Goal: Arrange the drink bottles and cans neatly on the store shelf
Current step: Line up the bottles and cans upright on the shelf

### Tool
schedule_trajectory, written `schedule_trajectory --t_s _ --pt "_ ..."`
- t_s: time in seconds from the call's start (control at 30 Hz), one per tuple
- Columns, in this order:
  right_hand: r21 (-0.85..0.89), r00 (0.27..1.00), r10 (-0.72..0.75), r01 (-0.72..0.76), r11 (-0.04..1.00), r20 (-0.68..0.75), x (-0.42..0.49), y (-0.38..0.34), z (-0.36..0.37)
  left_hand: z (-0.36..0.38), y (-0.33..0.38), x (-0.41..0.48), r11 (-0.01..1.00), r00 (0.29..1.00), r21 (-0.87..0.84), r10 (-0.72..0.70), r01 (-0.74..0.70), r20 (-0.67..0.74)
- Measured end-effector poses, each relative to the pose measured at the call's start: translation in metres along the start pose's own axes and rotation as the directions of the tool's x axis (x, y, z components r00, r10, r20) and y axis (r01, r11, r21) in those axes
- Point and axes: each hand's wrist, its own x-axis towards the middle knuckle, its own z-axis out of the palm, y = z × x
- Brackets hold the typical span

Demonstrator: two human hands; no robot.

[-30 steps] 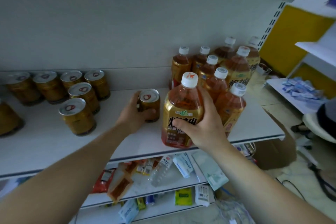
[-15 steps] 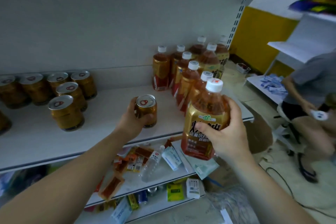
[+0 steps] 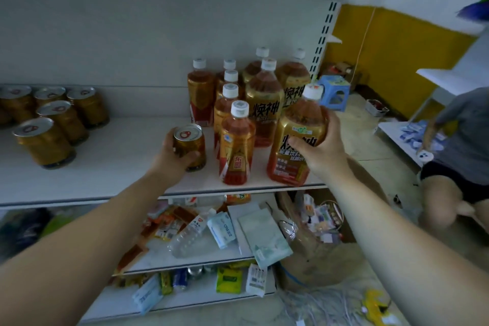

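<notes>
My left hand [image 3: 172, 157] grips a gold can [image 3: 190, 144] that stands on the white shelf [image 3: 111, 167], just left of the bottles. My right hand [image 3: 321, 149] holds a large gold-labelled tea bottle [image 3: 296, 140] with a white cap at the shelf's front right corner; its base looks set on the shelf. A smaller orange bottle [image 3: 236, 148] stands between the can and the large bottle. Behind it, several more bottles [image 3: 251, 95] stand in rows. A group of gold cans [image 3: 55, 119] sits at the shelf's left.
Lower shelves [image 3: 201, 259] hold scattered packets, a lying clear bottle and small boxes. A basket of small items [image 3: 317, 219] stands on the floor at right. Another person [image 3: 460, 156] crouches at far right beside a low white shelf. A blue stool [image 3: 334, 91] stands behind.
My right hand brought the large bottle from the air in front of the shelf back onto its front right corner. My left hand stayed on the can; the view swung right.
</notes>
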Motion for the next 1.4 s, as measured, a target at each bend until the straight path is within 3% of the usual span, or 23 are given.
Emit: schedule_trajectory --t_s 0.23,0.37,0.5,1.0,1.17,1.27,1.4 --pt "-0.169 0.994 -0.091 0.099 0.981 0.051 0.023 0.018 -0.007 0.007 0.010 -0.005 1.000 0.998 -0.008 0.018 -0.019 -0.056" --pt "-0.172 0.998 -0.042 0.050 0.984 0.052 0.053 0.021 -0.007 0.003 0.013 -0.002 1.000 0.998 0.016 0.023 -0.022 -0.058" --pt "-0.295 0.999 -0.041 0.049 0.954 0.036 0.074 0.030 -0.012 0.005 0.011 -0.001 1.000 0.997 0.018 0.014 -0.012 -0.075" --pt "-0.157 0.998 -0.037 0.046 0.987 0.056 0.138 0.080 0.012 -0.002 0.004 0.004 0.999 0.999 -0.015 -0.029 0.028 -0.032" --pt "-0.266 1.000 0.025 -0.026 0.964 -0.007 0.106 0.027 0.008 -0.007 0.005 -0.001 1.000 0.999 0.017 -0.005 0.006 -0.052" --pt "-0.327 0.985 -0.166 0.139 0.935 -0.056 0.081 -0.024 0.013 -0.019 0.002 -0.010 0.999 0.999 0.040 -0.011 0.012 -0.037" --pt "-0.345 0.909 -0.385 0.418 0.840 0.161 0.052 -0.093 0.052 -0.049 -0.008 -0.022 0.999 0.998 0.006 -0.037 0.038 -0.047"
